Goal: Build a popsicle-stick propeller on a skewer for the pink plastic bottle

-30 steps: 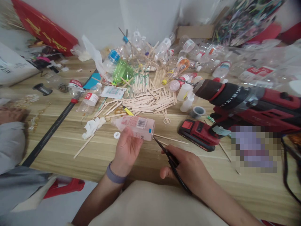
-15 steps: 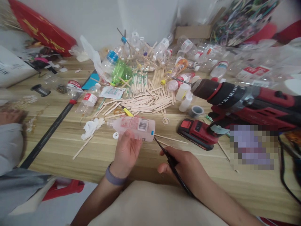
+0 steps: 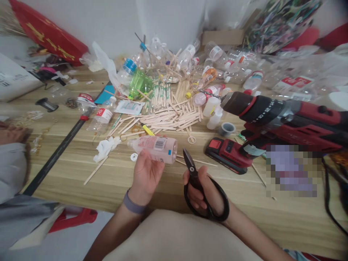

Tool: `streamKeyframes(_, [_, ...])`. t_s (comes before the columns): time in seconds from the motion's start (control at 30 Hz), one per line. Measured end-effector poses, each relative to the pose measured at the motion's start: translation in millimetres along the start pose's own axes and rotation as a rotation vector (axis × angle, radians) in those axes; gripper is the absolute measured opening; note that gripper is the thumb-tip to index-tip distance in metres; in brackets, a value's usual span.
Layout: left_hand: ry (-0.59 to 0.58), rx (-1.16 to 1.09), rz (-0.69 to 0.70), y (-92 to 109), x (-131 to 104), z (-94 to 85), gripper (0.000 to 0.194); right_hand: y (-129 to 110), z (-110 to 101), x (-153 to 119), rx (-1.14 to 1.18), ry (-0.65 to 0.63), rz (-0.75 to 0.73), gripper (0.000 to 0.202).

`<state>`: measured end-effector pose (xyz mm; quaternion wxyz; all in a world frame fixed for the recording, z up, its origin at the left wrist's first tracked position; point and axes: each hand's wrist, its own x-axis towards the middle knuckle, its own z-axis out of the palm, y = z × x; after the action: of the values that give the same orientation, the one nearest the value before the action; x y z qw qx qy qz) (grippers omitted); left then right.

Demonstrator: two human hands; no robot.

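My left hand [image 3: 146,170] is closed around a pink-tinted plastic bottle [image 3: 154,148], which lies sideways with its neck to the left and its base to the right. A barcode and a small blue square show on its label. Black-handled scissors [image 3: 192,170] are in my right hand [image 3: 202,188], blades together and pointing up and left. Their tip is apart from the bottle's base. A small white disc [image 3: 133,157] lies beside the bottle on the wooden table [image 3: 168,185], and thin sticks [image 3: 201,161] lie behind the scissors.
A red and black cordless drill [image 3: 272,116] stands close on the right, its bit pointing left. Wooden sticks [image 3: 165,117] and plastic bottles [image 3: 252,79] crowd the back. Left are a long black bar [image 3: 57,154], crumpled tissue [image 3: 106,148] and another person's hand [image 3: 12,135].
My right hand has turned over, so the scissors show broadside, and their tip has come away from the bottle's base. The bottle has shifted slightly left and turned a little in my left hand.
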<state>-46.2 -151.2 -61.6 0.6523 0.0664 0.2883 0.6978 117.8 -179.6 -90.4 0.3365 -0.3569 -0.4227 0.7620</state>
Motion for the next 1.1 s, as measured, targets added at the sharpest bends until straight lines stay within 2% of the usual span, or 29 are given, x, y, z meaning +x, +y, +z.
streamKeyframes(0.13, [0.024, 0.008, 0.046, 3, 2, 0.1, 0.031, -7, -9, -5, -0.530, 0.082, -0.148, 0.064])
streamKeyframes(0.27, [-0.090, 0.042, 0.090, 3, 2, -0.9, 0.033, -19, -10, -8, -0.874, 0.117, -0.217, 0.053])
streamKeyframes(0.4, [-0.158, 0.084, 0.125, 3, 2, -4.8, 0.044, -25, -5, -8, -0.990, 0.172, -0.255, 0.060])
streamKeyframes(0.6, [-0.181, 0.107, 0.162, 4, 1, -6.9, 0.052, -22, -7, -10, -1.235, 0.255, -0.259, 0.067])
streamKeyframes(0.8, [-0.179, 0.064, 0.127, 3, -1, -3.5, 0.046, -20, -9, -13, -1.481, 0.346, -0.401, 0.066])
streamKeyframes(0.97, [-0.151, 0.047, 0.088, 2, -1, -2.7, 0.036, -18, -9, -14, -1.496, 0.378, -0.448, 0.064])
streamKeyframes(1.1, [-0.122, 0.042, 0.068, 2, -1, -3.1, 0.037, -20, -8, -13, -1.458, 0.355, -0.441, 0.061])
